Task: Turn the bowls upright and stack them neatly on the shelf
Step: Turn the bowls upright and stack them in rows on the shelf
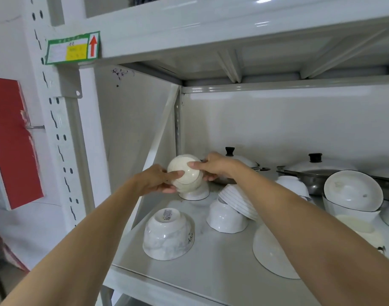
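Two hands grip one small white bowl point(184, 173) between them: left hand point(155, 181) fingers point(178, 174) on its base, right hand point(213, 165) fingers point(194, 165) closed on its far side. It is lifted above the shelf point(211, 257), tipped on its side, foot ring toward the camera, mouth facing away. Just beneath sits another bowl point(194, 193). Nearer, a marbled bowl point(168, 236) lies upside down.

Your hands: left hand point(157, 178) and right hand point(213, 166) grip a white bowl point(184, 173), tilted, base facing you.
Below it: another upturned bowl point(195, 193) on the shelf point(220, 268).
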Demonstrator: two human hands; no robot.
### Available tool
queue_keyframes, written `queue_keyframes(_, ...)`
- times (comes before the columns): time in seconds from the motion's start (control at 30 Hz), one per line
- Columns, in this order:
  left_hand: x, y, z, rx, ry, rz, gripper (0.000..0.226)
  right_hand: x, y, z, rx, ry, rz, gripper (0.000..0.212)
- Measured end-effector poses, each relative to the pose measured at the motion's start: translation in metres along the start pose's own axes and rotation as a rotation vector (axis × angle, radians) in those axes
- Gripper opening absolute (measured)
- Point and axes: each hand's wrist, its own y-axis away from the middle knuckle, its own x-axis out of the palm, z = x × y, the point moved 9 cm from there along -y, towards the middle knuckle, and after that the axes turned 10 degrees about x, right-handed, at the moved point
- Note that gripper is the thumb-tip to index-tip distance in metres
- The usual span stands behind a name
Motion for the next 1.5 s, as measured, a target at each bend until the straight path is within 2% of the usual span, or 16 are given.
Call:
queue_keyframes(0.1,-0.004,0.006,-0.014,0.061,0.02,-0.044,0.062,0.003,0.009,0.004,0.015,-0.258,0.108,0.071)
queue_keyframes(0.23,-0.013,0.015,-0.027,0.207,-0.146,-0.22,0.078,0.006,0.021,0.003,0.132,-0.494,0.189,0.084)
queue_keyframes(0.37,-0.007,0.021,-0.037,0.343,-0.266,-0.193,0.091,0.009,0.026,-0.005,0.283,-0.601,0.187,0.063)
queue_keyframes(0.47,0.0,0.024,-0.038,0.305,-0.242,-0.094,0.079,0.011,0.029,-0.012,0.341,-0.568,0.194,0.041)
queue_keyframes(0.57,0.003,0.026,-0.03,0.185,-0.03,-0.02,0.061,0.011,0.027,-0.017,0.353,-0.512,0.17,0.03)
queue_keyframes(0.7,-0.005,0.025,-0.02,0.06,0.191,-0.188,0.027,0.017,0.017,-0.021,0.347,-0.442,0.124,0.033)
queue_keyframes(0.8,-0.005,0.023,-0.011,-0.005,0.171,-0.215,0.033,0.024,0.014,-0.021,0.347,-0.332,0.116,0.031)
queue_keyframes(1.07,-0.012,0.018,0.006,-0.051,-0.11,-0.257,0.023,0.036,0.0,-0.02,0.267,-0.037,-0.01,0.037)
queue_keyframes(1.37,-0.01,0.02,0.023,-0.122,-0.231,-0.194,0.032,0.056,0.008,-0.023,0.299,0.206,0.028,0.035)
queue_keyframes(1.5,-0.007,0.022,0.027,-0.148,-0.257,-0.162,0.032,0.063,0.008,-0.026,0.296,0.192,0.058,0.05)
